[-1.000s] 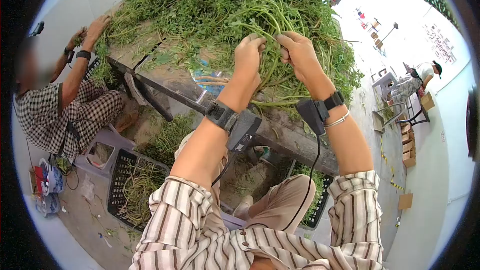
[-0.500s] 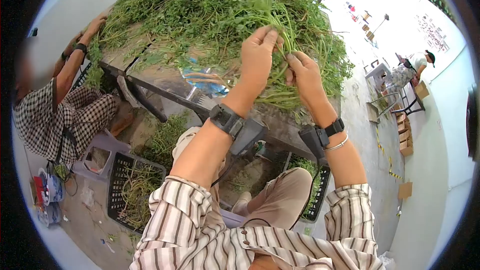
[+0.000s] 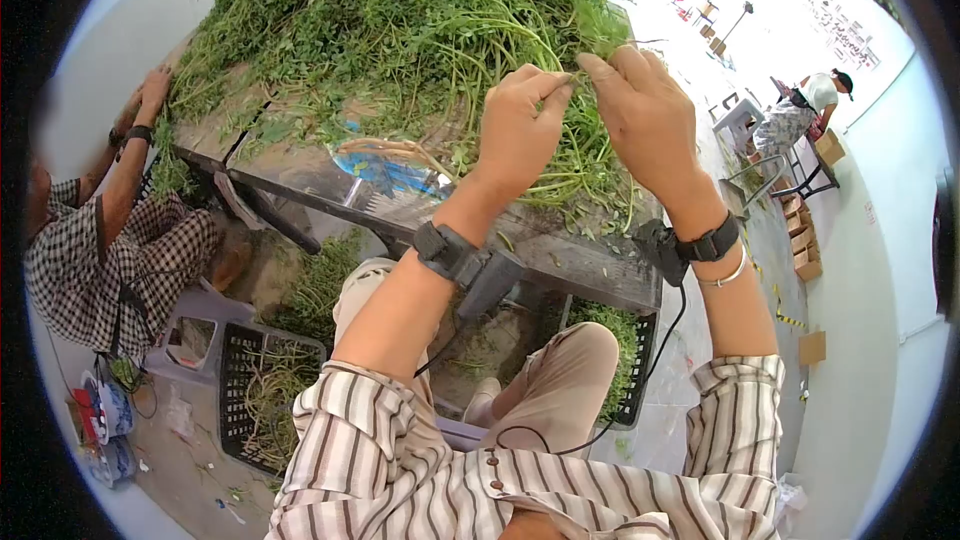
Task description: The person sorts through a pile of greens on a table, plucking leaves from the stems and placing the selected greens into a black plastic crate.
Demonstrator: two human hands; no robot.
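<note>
Reaching out of striped sleeves (image 3: pixel 345 420), two bare hands come close together at the fingertips above the table. The left hand (image 3: pixel 522 135) is pinched, thumb against forefinger; whether a stem is caught there cannot be told. The right hand (image 3: pixel 645 125), just beside it, grasps a leafy sprig (image 3: pixel 601 28), blurred, that rises above its fingers. Dark straps circle both wrists, and a pale bracelet (image 3: pixel 735 275) sits below the right one.

Nearer the body than the hands, beige trouser legs (image 3: pixel 575 370) show at the table's edge. Below and left of the left hand stands a black crate (image 3: pixel 237 395) with limp stems in it; below the right hand, another crate (image 3: pixel 638 380) holds greens.

Under and around the hands, loose greens lie over the worn table (image 3: pixel 590 275). Blue plastic (image 3: pixel 390 172) lies to the left of the left hand, near the edge. Just past the fingertips, a large heap of greens (image 3: pixel 370 40) covers the tabletop.

Well to the left of the left hand, a person in checked clothes (image 3: pixel 95 265) has both hands by the heap's side. Far off to the right of the right hand, another person (image 3: pixel 822 95) bends over near cardboard boxes (image 3: pixel 806 262).
</note>
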